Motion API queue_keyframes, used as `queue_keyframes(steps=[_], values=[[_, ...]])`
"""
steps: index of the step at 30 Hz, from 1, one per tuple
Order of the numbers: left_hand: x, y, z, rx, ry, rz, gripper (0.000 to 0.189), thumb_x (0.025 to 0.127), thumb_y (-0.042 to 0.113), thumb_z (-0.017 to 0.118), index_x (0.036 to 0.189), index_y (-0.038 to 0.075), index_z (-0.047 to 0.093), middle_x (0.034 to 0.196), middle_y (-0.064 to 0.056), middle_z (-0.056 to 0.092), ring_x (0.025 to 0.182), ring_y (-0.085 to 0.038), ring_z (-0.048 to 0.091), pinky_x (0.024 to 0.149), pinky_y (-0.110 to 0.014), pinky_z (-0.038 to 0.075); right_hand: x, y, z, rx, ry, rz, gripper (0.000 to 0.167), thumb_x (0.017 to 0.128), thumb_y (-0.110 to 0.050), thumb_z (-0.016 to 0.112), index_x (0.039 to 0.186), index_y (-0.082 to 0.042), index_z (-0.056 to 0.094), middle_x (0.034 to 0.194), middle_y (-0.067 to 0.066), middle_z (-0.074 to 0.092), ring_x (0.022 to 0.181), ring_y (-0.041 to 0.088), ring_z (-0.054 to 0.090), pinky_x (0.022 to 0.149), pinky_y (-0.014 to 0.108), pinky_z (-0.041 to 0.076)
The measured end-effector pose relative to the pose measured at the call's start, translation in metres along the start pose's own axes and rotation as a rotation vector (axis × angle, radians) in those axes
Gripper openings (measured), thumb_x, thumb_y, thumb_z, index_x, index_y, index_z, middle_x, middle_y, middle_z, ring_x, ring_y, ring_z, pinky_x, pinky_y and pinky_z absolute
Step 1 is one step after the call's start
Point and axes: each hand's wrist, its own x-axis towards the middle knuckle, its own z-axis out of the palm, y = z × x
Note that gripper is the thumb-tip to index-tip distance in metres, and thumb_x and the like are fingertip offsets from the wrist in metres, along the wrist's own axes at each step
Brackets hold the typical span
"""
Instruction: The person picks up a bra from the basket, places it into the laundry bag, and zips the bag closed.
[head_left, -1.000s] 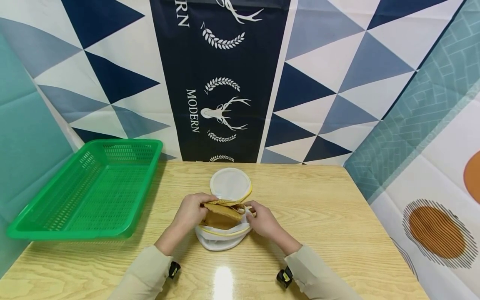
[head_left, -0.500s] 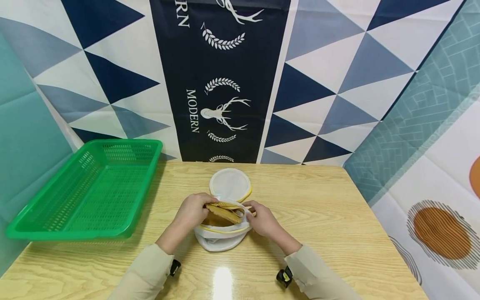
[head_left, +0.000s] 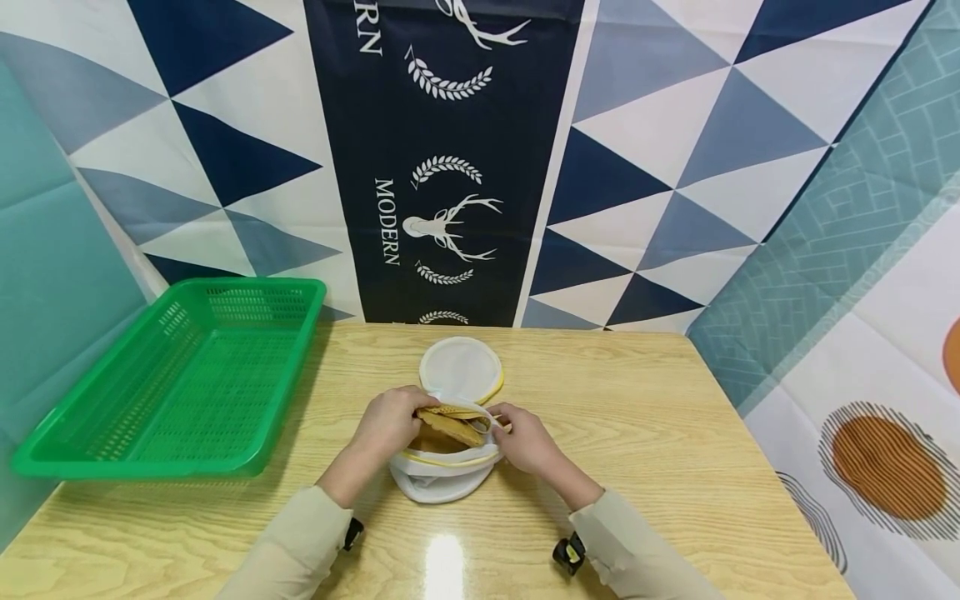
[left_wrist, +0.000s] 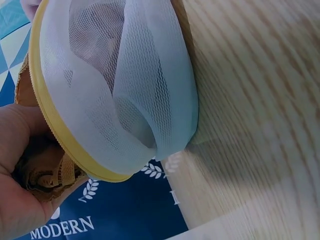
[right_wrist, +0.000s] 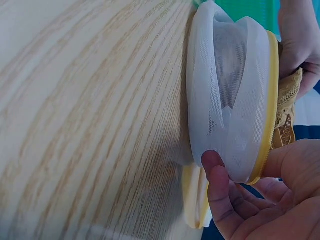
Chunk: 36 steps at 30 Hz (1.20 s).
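A white mesh laundry bag (head_left: pixel 442 483) with a yellow zip stands on the table, its round lid (head_left: pixel 461 369) folded back behind it. Inside the opening sits a mustard-yellow lace bra (head_left: pixel 452 426), partly hidden by the bag's wall. My left hand (head_left: pixel 386 423) pinches the bra at the left side of the opening; in the left wrist view its thumb and fingers close on the mustard fabric (left_wrist: pixel 42 175). With my right hand (head_left: pixel 527 437) I grip the bag's rim on the right. The right wrist view shows fingers outside the mesh and the thumb inside the zip edge.
A green plastic basket (head_left: pixel 296 367) with perforated sides stands on the left of the wooden table (head_left: pixel 637 433). Patterned cloth (head_left: pixel 637 167) covers the wall behind, and more hangs at both sides.
The bra has sunk lower into the bag, and the white back rim now shows above it. My left hand has shifted slightly right; the right hand stays at the rim.
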Motion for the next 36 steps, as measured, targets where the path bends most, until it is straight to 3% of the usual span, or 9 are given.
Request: queue_keyframes(steps=[12, 22, 30, 36], values=[[0.001, 0.002, 0.002, 0.055, -0.039, -0.012, 0.037, 0.073, -0.009, 0.064, 0.099, 0.016, 0.074, 0.108, -0.005, 0.069, 0.1, -0.025, 0.065, 0.081, -0.041, 0.053, -0.002, -0.004, -0.001, -0.007, 0.004, -0.005, 0.028, 0.093, -0.006, 0.052, 0.119, -0.006, 0.059, 0.103, 0.017, 0.063, 0.063, 0.012, 0.056, 0.048, 0.024, 0.046], [0.0, 0.004, 0.002, 0.095, -0.041, 0.027, 0.033, 0.077, -0.003, 0.067, 0.105, 0.015, 0.072, 0.108, -0.003, 0.069, 0.098, -0.024, 0.065, 0.077, -0.04, 0.054, -0.003, -0.005, -0.002, 0.028, 0.0, 0.013, 0.03, 0.094, -0.008, 0.049, 0.124, -0.005, 0.056, 0.106, 0.019, 0.062, 0.056, 0.015, 0.057, 0.046, 0.025, 0.046], [-0.002, -0.002, 0.002, 0.03, -0.002, 0.047, 0.041, 0.081, 0.006, 0.067, 0.12, 0.018, 0.062, 0.115, -0.003, 0.063, 0.103, -0.024, 0.062, 0.077, -0.042, 0.054, -0.003, -0.007, -0.002, 0.083, -0.021, 0.034, 0.039, 0.095, -0.01, 0.047, 0.133, -0.008, 0.048, 0.115, 0.021, 0.058, 0.062, 0.015, 0.055, 0.05, 0.028, 0.046], [-0.004, -0.007, -0.007, -0.103, -0.033, -0.003, 0.043, 0.082, 0.018, 0.062, 0.125, 0.021, 0.059, 0.124, -0.001, 0.06, 0.114, -0.024, 0.058, 0.087, -0.046, 0.05, -0.002, -0.009, -0.003, 0.084, -0.035, 0.014, 0.039, 0.095, -0.011, 0.047, 0.134, -0.012, 0.048, 0.115, 0.021, 0.058, 0.061, 0.015, 0.055, 0.051, 0.028, 0.046]])
